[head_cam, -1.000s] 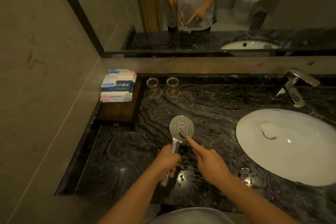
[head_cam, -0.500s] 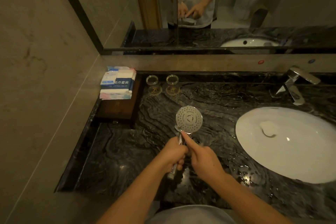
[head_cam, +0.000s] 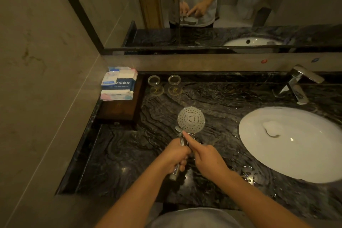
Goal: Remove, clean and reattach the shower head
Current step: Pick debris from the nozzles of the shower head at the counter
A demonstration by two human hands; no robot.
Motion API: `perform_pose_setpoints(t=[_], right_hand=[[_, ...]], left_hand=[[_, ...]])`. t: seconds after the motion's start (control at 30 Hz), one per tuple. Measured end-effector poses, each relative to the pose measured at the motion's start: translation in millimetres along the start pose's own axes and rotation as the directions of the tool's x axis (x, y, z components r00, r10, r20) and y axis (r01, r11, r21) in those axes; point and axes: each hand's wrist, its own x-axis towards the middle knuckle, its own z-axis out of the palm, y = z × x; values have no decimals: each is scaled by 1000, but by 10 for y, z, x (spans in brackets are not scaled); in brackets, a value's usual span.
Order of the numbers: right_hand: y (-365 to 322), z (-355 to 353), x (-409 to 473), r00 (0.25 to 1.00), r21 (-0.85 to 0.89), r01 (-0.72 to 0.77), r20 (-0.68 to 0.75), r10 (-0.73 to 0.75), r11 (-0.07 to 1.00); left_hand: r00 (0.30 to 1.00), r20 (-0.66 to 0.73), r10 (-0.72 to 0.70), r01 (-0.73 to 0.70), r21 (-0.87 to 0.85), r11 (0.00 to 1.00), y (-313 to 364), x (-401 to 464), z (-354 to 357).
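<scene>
The chrome shower head (head_cam: pixel 191 119) is held above the dark marble counter (head_cam: pixel 118 161), its round perforated face turned up toward me. My left hand (head_cam: pixel 176 156) is shut around its handle, whose end sticks out below my fist. My right hand (head_cam: pixel 207 159) has the index finger stretched out, its tip touching the lower edge of the face where it meets the handle; the other fingers are curled. Nothing is held in the right hand.
A white oval sink (head_cam: pixel 288 142) lies to the right, with a chrome faucet (head_cam: pixel 300 81) behind it. At the back left a packet of towels (head_cam: pixel 119 83) rests on a dark wooden tray (head_cam: pixel 120 111). Two small glasses (head_cam: pixel 164 80) stand by the wall. A mirror (head_cam: pixel 222 5) runs above.
The shower head has risen and turned so its face points more fully toward me. My right index finger slid from the face down to its lower edge.
</scene>
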Motion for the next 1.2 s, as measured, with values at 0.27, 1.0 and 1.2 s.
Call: perform_pose_setpoints(t=[0.27, 1.0, 1.2], right_hand=[[20, -189, 107, 998, -31, -21, -52, 19, 999], [6, -353, 95, 992, -223, -122, -29, 119, 967], [89, -353, 23, 991, -263, -130, -5, 134, 956]], left_hand=[[996, -49, 69, -58, 193, 980, -54, 20, -121], [999, -7, 36, -35, 95, 995, -96, 29, 0], [998, 40, -40, 43, -71, 997, -100, 11, -43]])
